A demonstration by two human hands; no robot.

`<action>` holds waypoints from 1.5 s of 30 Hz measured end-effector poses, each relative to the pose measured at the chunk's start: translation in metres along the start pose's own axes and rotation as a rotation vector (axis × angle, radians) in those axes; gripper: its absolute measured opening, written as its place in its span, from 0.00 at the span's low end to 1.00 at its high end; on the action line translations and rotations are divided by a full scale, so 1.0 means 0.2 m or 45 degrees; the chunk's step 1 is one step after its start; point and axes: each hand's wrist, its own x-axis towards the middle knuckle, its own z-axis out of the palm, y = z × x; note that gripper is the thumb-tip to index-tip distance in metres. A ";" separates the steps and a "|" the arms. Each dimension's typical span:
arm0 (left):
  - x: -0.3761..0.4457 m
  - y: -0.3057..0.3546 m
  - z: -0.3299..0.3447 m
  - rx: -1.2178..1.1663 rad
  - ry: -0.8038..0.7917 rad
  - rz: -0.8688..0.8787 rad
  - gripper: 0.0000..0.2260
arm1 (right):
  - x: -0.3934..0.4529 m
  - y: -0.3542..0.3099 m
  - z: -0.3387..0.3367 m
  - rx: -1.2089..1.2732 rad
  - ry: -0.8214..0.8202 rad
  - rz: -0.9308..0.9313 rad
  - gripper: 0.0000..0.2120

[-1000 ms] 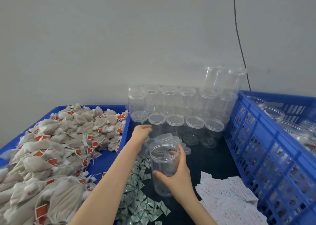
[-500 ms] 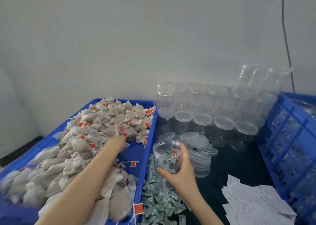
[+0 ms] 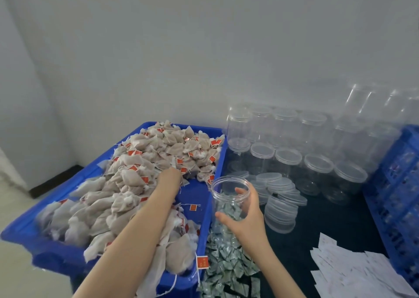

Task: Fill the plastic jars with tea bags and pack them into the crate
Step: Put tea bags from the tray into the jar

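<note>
Clear jar [image 3: 229, 198] upright, lidless, beside bin [image 3: 205, 209] for short transfer | right hand [image 3: 246, 216] wrapped round its wall, steadying | left hand [image 3: 170, 177] buried in tea bags [image 3: 136, 173], closure undeterminable | crate [image 3: 394, 179] at right, well apart.

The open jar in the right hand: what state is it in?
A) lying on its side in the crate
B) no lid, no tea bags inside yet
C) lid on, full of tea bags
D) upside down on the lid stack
B: the right hand grips the open jar upright and lidless, with no tea bags in it, only packets seen through its wall.
</note>
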 end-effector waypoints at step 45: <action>-0.23 0.08 -0.19 0.146 -0.964 0.714 0.19 | 0.00 0.02 -0.02 -0.026 -0.070 0.008 0.45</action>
